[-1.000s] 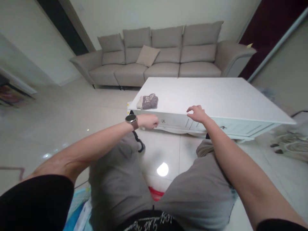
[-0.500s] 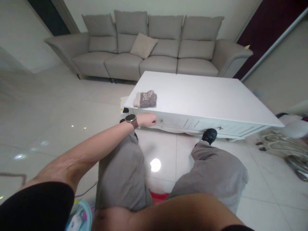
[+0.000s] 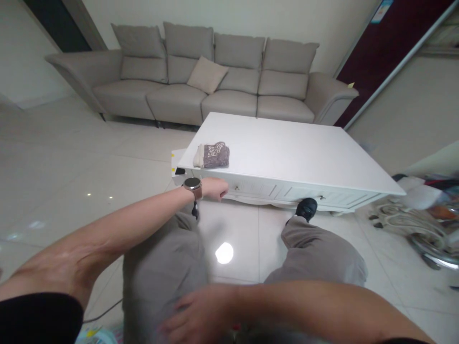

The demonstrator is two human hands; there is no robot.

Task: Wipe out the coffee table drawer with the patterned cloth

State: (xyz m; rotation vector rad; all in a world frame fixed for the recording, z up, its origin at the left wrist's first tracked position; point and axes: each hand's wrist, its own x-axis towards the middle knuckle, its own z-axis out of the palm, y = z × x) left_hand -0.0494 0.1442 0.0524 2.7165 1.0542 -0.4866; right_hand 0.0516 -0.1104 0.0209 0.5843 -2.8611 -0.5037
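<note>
My left hand (image 3: 215,188), a watch (image 3: 192,183) on its wrist, is closed in a loose fist in front of the white table's drawer side. Nothing shows in its fingers. Just above and behind it, a folded brown and cream patterned cloth (image 3: 215,155) lies on the near left corner of the white table (image 3: 283,148). Low in the view, my right hand (image 3: 201,310) is over my left thigh, blurred, its fingers apart and pointing left. I can make out nothing held in it.
A grey sofa (image 3: 175,100) with a beige cushion (image 3: 207,75) stands behind the table. A light blue container (image 3: 96,336) is at the bottom left, beside a dark cable. At the right are a metal-framed object (image 3: 433,251) and piled items. My shoe (image 3: 307,209) is near the table front.
My right hand has moved up and its spread fingers now show over my left thigh. My left hand stays closed near the table front. The view has shifted slightly.
</note>
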